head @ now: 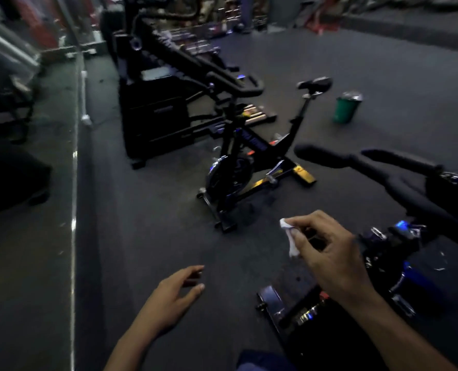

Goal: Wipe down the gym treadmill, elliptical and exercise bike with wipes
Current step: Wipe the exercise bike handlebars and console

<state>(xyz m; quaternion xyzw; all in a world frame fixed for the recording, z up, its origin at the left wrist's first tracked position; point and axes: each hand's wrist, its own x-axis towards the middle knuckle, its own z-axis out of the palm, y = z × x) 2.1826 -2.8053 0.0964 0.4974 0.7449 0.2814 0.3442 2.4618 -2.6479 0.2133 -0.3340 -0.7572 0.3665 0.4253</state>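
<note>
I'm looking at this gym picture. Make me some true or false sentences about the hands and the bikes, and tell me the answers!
1. The right hand pinches a white wipe. True.
2. The left hand holds a spray bottle. False: it is open and holds nothing.
3. A green bin stands on the floor beyond the exercise bike. True.
4. The wipe is pressed on the bike's seat. False: it is held in the air, away from that seat.
</note>
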